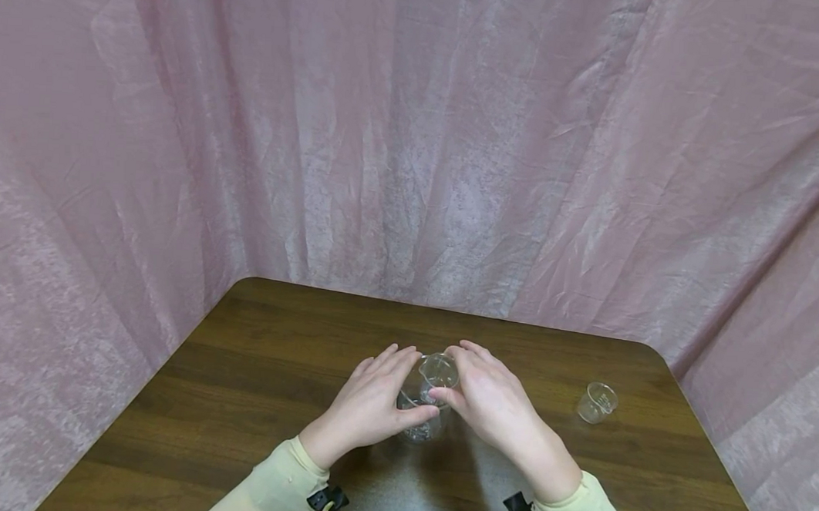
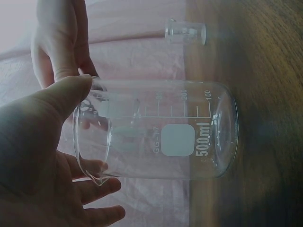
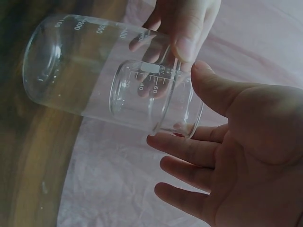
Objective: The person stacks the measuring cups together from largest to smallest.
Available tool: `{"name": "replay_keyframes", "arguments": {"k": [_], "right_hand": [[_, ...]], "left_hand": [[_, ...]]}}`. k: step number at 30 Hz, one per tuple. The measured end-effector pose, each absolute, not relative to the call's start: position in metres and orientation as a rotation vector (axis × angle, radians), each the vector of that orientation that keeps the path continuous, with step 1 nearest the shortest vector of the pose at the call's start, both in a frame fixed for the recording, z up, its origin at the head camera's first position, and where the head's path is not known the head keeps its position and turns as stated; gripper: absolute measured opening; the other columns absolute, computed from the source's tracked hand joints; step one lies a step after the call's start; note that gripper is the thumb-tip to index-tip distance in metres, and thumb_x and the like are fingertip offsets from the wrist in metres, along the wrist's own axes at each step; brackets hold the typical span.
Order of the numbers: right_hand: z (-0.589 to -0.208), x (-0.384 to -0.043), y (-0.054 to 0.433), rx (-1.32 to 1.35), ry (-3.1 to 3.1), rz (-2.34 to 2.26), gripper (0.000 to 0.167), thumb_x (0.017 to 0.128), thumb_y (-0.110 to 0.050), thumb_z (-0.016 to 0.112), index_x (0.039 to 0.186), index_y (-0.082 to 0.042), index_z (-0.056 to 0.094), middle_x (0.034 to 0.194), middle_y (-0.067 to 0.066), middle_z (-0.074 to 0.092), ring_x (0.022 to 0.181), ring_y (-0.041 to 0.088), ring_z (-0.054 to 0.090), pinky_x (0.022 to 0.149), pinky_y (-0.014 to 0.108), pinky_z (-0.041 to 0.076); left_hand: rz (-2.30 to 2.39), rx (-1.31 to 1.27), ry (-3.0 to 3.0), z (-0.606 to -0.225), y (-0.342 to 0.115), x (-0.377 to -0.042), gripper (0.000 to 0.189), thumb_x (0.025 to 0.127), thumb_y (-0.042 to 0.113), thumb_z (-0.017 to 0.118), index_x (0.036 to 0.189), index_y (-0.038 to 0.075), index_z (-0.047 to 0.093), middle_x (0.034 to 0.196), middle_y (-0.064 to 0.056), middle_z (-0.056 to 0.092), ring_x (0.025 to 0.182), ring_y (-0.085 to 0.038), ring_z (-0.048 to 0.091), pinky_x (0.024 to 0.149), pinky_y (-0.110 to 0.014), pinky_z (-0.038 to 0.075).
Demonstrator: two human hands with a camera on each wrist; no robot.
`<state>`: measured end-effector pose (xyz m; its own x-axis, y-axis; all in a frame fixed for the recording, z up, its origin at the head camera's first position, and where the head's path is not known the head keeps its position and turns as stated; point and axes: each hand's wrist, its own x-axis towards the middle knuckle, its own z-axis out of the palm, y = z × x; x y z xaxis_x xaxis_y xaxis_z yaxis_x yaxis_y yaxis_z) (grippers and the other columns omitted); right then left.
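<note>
A large glass beaker (image 2: 203, 104) marked 500ml stands upright on the table. My left hand (image 1: 374, 400) holds it at the rim, thumb on the near side and fingers round the far side. With thumb and forefinger my right hand (image 1: 495, 403) pinches the rim of a smaller glass beaker (image 3: 124, 92). That smaller beaker sits partly inside the large one's mouth, its rim sticking out above. The other fingers of my right hand are spread straight. In the head view the left hand covers part of the large beaker.
A third, small glass beaker (image 1: 597, 403) stands to the right on the brown wooden table (image 1: 295, 319). Pink curtains (image 1: 416, 132) hang behind the table and at both sides. The table's rounded far corners lie near the cloth.
</note>
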<state>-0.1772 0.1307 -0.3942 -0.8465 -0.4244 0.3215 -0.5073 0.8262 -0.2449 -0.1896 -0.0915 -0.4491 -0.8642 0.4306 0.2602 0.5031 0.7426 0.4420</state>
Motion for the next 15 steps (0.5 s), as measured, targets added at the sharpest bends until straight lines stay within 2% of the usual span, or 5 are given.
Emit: {"name": "replay_keyframes", "arguments": {"k": [15], "right_hand": [[-0.4003,-0.1792,0.1300,0.749,-2.766,0.465,0.057,0.091,-0.036,0.092,0.129,-0.001,0.070,0.129,0.013,0.077,0.143,0.036,0.060,0.112,0.054,0.053]], "left_hand": [[-0.754,-0.755,-2.790,-0.4496,-0.0915,-0.1903,0.089,0.096,0.069,0.074,0.161,0.011,0.054,0.167,-0.010,0.052,0.158,-0.040,0.041,0.121,-0.073,0.036]]}}
